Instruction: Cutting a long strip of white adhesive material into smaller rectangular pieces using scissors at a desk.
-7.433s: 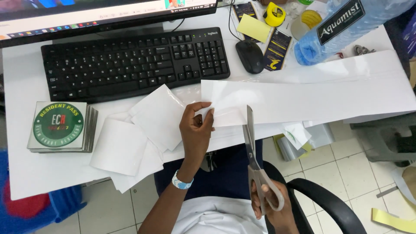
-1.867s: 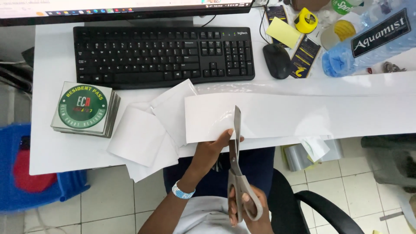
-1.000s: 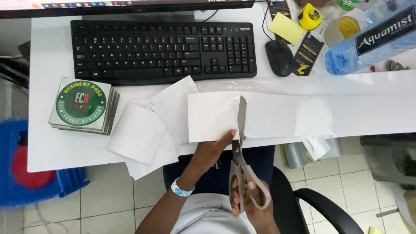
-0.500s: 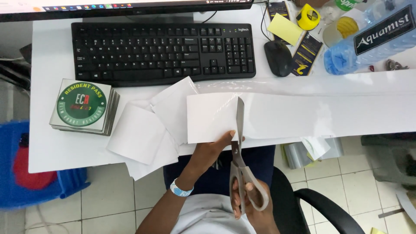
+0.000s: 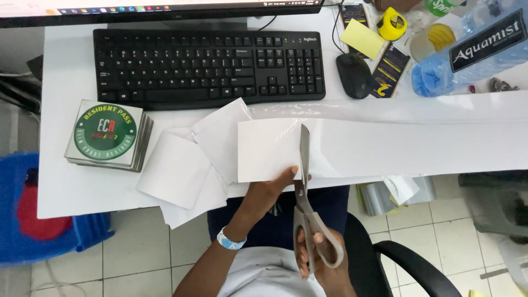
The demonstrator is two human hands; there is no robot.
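A long white paper strip (image 5: pixel 385 148) lies across the desk's front edge. My left hand (image 5: pixel 269 190) pinches its near edge at the left end, thumb beside the blades. My right hand (image 5: pixel 324 264) grips the grey handles of a pair of scissors (image 5: pixel 304 181). The blades point away from me and sit across the strip, most of the way through its width. The piece left of the blades is a rectangle.
Several cut white sheets (image 5: pixel 187 165) lie left of my hand. A stack of square cards with a green round print (image 5: pixel 105 133) sits at the left. Behind are a black keyboard (image 5: pixel 209 66), mouse (image 5: pixel 353 75), a blue plastic bottle (image 5: pixel 467 52) and small items.
The scissors have advanced further across the strip over the last second. My left hand keeps its hold on the near edge. The view has shifted slightly.
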